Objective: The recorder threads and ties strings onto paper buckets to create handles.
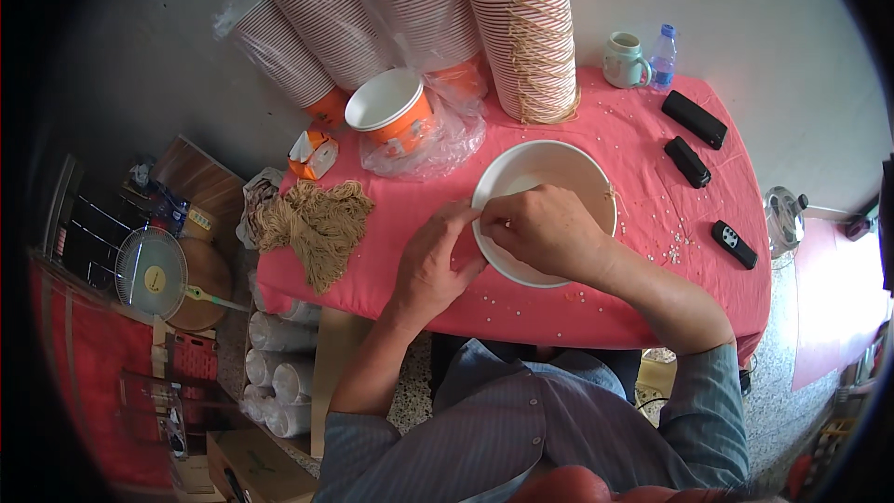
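A large white paper bucket (549, 168) lies in front of me on the pink tablecloth (652, 251), its open mouth facing up. My left hand (436, 256) pinches the bucket's near left rim with its fingertips. My right hand (545, 228) rests over the same rim, fingers closed on it close to the left fingertips. A short tan string end (612, 194) pokes out at the bucket's right rim. What the fingertips pinch at the rim is too small to see.
A bundle of tan strings (317, 224) lies at the left of the cloth. Tall stacks of paper buckets (531, 37), some bagged (410, 112), stand behind. A mug (624, 61), a water bottle (663, 56), two black cases (694, 118) and a remote (734, 244) sit right. A fan (151, 272) stands at lower left.
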Demonstrator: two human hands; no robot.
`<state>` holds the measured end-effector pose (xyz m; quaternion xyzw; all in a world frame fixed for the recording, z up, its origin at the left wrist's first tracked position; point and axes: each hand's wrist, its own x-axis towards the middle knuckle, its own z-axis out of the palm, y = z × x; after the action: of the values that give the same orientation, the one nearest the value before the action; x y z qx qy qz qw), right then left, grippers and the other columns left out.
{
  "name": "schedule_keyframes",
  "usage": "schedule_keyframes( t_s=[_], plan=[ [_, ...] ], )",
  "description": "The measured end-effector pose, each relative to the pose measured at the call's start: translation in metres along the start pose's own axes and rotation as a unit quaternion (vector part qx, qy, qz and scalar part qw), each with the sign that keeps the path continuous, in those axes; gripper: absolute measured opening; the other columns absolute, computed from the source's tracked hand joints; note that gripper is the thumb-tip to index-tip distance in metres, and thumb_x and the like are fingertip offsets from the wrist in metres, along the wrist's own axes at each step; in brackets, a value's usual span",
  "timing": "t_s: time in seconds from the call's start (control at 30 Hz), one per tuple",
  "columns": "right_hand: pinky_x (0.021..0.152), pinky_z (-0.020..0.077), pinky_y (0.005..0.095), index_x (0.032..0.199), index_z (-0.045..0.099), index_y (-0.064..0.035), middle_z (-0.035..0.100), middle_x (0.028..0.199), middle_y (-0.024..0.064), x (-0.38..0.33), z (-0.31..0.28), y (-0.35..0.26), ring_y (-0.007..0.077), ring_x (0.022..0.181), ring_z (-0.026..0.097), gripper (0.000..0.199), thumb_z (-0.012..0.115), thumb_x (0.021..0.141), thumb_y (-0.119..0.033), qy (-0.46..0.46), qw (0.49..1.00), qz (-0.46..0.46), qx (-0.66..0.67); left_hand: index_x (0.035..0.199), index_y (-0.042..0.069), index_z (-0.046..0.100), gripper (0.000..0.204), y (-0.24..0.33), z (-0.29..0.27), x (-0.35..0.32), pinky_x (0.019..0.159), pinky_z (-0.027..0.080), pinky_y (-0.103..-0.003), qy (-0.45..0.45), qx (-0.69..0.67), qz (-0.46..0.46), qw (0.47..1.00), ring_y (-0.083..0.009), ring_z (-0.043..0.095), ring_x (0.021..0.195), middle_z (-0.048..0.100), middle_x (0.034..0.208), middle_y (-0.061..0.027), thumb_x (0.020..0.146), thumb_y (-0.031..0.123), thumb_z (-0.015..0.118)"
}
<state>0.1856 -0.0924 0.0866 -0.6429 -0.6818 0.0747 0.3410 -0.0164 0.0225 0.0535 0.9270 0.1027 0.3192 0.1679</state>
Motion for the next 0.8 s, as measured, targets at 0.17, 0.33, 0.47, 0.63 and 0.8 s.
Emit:
schedule_keyframes(
  t_s=[0.17, 0.33, 0.47, 0.63, 0.8],
  plan=[
    [0.076, 0.0613, 0.0504, 0.1, 0.082, -0.0131, 0.079, 0.087, 0.0133, 0.002, -0.001, 0.0, 0.0373, 0.08, 0.077, 0.016, 0.072, 0.095, -0.024, -0.009, 1.0, 0.006, 0.01, 0.155, 0.006, 0.053, 0.079, 0.003, 0.002, -0.005, 0.102, 0.059, -0.048, 0.021, -0.065, -0.061, 0.996, -0.0444, 0.07, 0.125, 0.069, 0.139, -0.0241, 0.085, 0.008, 0.09],
    [0.077, 0.0606, 0.0479, 0.102, 0.083, -0.0121, 0.081, 0.088, 0.0109, 0.003, -0.001, 0.001, 0.0353, 0.081, 0.077, 0.015, 0.075, 0.094, -0.023, -0.003, 1.0, 0.001, 0.014, 0.147, 0.004, 0.06, 0.057, -0.001, 0.005, -0.014, 0.086, 0.061, -0.049, 0.01, -0.055, -0.08, 0.995, -0.0446, 0.075, 0.106, 0.075, 0.116, -0.0248, 0.095, 0.01, 0.083],
    [0.076, 0.0602, 0.0498, 0.102, 0.083, -0.0123, 0.079, 0.087, 0.0142, 0.003, -0.002, 0.0, 0.0373, 0.08, 0.077, 0.016, 0.074, 0.094, -0.023, -0.01, 1.0, 0.015, 0.021, 0.133, 0.003, 0.068, 0.036, 0.007, 0.007, -0.011, 0.073, 0.06, -0.048, 0.053, -0.058, -0.074, 0.994, -0.0426, 0.076, 0.089, 0.077, 0.099, -0.0227, 0.098, 0.008, 0.079],
    [0.076, 0.0604, 0.0472, 0.102, 0.083, -0.0112, 0.08, 0.086, 0.0121, 0.004, -0.002, -0.002, 0.0354, 0.079, 0.077, 0.016, 0.076, 0.093, -0.021, -0.003, 1.0, 0.017, 0.012, 0.12, 0.003, 0.072, 0.022, 0.013, 0.014, -0.01, 0.069, 0.06, -0.046, 0.094, -0.059, -0.085, 0.99, -0.041, 0.077, 0.084, 0.076, 0.094, -0.0216, 0.099, 0.006, 0.077],
    [0.076, 0.0612, 0.0516, 0.103, 0.084, -0.0134, 0.079, 0.088, 0.0169, 0.005, -0.002, 0.001, 0.0393, 0.078, 0.077, 0.018, 0.072, 0.096, -0.025, -0.008, 1.0, 0.009, 0.023, 0.113, 0.004, 0.073, 0.014, 0.02, 0.013, -0.006, 0.066, 0.059, -0.043, 0.097, -0.074, -0.117, 0.986, -0.0382, 0.078, 0.082, 0.076, 0.091, -0.0207, 0.1, 0.004, 0.074]
  ],
)
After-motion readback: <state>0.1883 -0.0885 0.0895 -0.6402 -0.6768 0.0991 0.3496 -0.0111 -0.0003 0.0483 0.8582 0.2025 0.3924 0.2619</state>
